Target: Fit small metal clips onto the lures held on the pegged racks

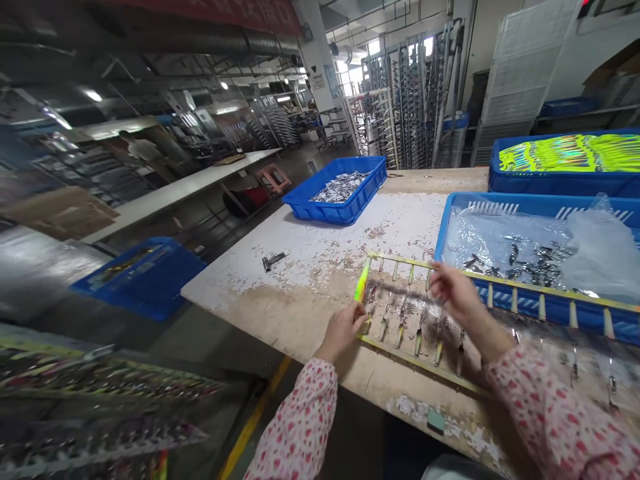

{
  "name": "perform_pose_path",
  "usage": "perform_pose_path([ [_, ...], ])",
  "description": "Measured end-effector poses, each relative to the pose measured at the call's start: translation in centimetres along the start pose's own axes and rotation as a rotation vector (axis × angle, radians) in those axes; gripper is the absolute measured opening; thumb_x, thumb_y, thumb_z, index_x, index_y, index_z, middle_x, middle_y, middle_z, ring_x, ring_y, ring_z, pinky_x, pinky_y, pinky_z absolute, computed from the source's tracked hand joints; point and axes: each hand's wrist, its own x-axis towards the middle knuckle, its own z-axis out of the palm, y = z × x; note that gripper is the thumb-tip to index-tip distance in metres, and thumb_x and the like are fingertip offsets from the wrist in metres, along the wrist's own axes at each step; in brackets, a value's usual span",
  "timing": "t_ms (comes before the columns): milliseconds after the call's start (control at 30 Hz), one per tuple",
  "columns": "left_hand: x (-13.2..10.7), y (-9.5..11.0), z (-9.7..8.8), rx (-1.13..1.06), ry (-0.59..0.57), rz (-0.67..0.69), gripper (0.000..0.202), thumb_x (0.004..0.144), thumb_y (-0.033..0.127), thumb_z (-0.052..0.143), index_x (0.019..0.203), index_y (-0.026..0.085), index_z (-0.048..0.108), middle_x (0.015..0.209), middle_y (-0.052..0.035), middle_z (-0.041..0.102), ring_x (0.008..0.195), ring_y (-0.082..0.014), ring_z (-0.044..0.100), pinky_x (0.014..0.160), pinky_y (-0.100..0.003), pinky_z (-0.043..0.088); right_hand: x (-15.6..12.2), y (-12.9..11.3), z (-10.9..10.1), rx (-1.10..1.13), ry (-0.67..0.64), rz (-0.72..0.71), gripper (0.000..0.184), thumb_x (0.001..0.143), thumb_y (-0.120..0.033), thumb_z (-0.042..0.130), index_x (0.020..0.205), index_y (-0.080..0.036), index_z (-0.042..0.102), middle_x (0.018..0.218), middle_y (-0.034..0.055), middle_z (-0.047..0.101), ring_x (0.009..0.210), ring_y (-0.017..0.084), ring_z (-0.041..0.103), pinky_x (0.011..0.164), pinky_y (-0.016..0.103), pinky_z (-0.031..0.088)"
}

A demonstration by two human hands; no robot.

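Observation:
A long yellow rack (400, 357) with rows of clips lies on the worn wooden table (310, 280). A neon-yellow fishing lure (362, 281) sits clipped at the rack's left end. My left hand (344, 328) is closed on the rack's left end just below that lure. My right hand (453, 288) hovers over the rack's far rail, fingers pinched together; what they hold is too small to make out. Both sleeves are pink with red dots.
A blue bin (453, 213) lined with clear plastic and holding dark metal parts stands right of the rack. Another blue bin (345, 207) of silver pieces sits farther back, one with neon lures (560, 177) at back right. A small metal tool (273, 261) lies left.

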Motion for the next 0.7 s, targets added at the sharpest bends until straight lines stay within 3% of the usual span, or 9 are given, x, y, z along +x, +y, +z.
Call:
perform_pose_path([
  [67,0.6,0.4,0.1,0.058,-0.061,0.032,0.007,0.08,0.024,0.057,0.085,0.021,0.06,0.075,-0.0004,0.067,0.066,-0.0146,0.061,0.059,-0.023,0.04,-3.1,3.6,2.7,-0.441,-0.319,0.052,0.029,0.091,-0.037,0.048,0.102,-0.014,0.062,0.062,-0.0003,0.059,0.047,0.01,0.051,0.044,0.02,0.044],
  [133,0.9,0.4,0.3,0.086,-0.117,0.054,0.01,0.079,0.021,0.058,0.088,0.021,0.06,0.074,0.0001,0.066,0.064,-0.0141,0.06,0.059,-0.023,0.039,-5.7,6.5,4.6,-0.871,-0.591,-0.102,0.027,0.091,-0.034,0.046,0.103,-0.017,0.063,0.074,0.0041,0.065,0.063,0.014,0.06,0.058,0.024,0.047],
  [233,0.9,0.1,0.4,0.059,-0.164,0.057,0.013,0.077,0.018,0.058,0.09,0.02,0.06,0.075,0.0003,0.067,0.067,-0.014,0.06,0.061,-0.022,0.04,-8.0,9.5,6.2,-1.41,-0.792,-0.288,0.027,0.089,-0.027,0.045,0.11,-0.017,0.059,0.083,0.009,0.068,0.073,0.021,0.064,0.064,0.028,0.045],
  [333,0.6,-0.3,0.3,-0.017,-0.196,0.065,0.012,0.078,0.02,0.057,0.088,0.02,0.062,0.075,-0.0001,0.067,0.069,-0.0137,0.06,0.064,-0.022,0.041,-8.7,11.4,7.2,-1.709,-0.872,-0.354,0.039,0.085,-0.019,0.047,0.124,-0.013,0.047,0.075,0.0106,0.068,0.064,0.023,0.065,0.057,0.029,0.043],
  [467,0.5,-0.4,-0.1,-0.076,-0.22,0.096,0.016,0.079,0.022,0.055,0.092,0.019,0.065,0.073,-0.0008,0.068,0.067,-0.0136,0.059,0.066,-0.022,0.042,-8.4,12.8,8.7,-1.816,-0.861,-0.438,0.055,0.087,-0.016,0.042,0.139,-0.007,0.027,0.075,0.0137,0.067,0.064,0.024,0.066,0.054,0.03,0.044],
  [567,0.3,-0.4,-0.2,-0.101,-0.226,0.091,0.021,0.081,0.023,0.054,0.098,0.019,0.065,0.075,-0.0011,0.068,0.069,-0.0141,0.06,0.068,-0.023,0.043,-8.2,13.4,9.0,-1.862,-0.791,-0.437,0.055,0.085,-0.014,0.043,0.137,-0.003,0.029,0.075,0.0146,0.066,0.064,0.025,0.065,0.054,0.032,0.046],
  [700,0.1,-0.4,-0.1,-0.095,-0.195,0.104,0.019,0.081,0.022,0.053,0.096,0.019,0.065,0.075,-0.0009,0.067,0.07,-0.0143,0.06,0.067,-0.022,0.043,-8.6,13.7,7.9,-1.878,-0.751,-0.423,0.057,0.082,-0.014,0.045,0.136,0.0,0.033,0.073,0.0153,0.066,0.06,0.025,0.064,0.054,0.034,0.046],
])
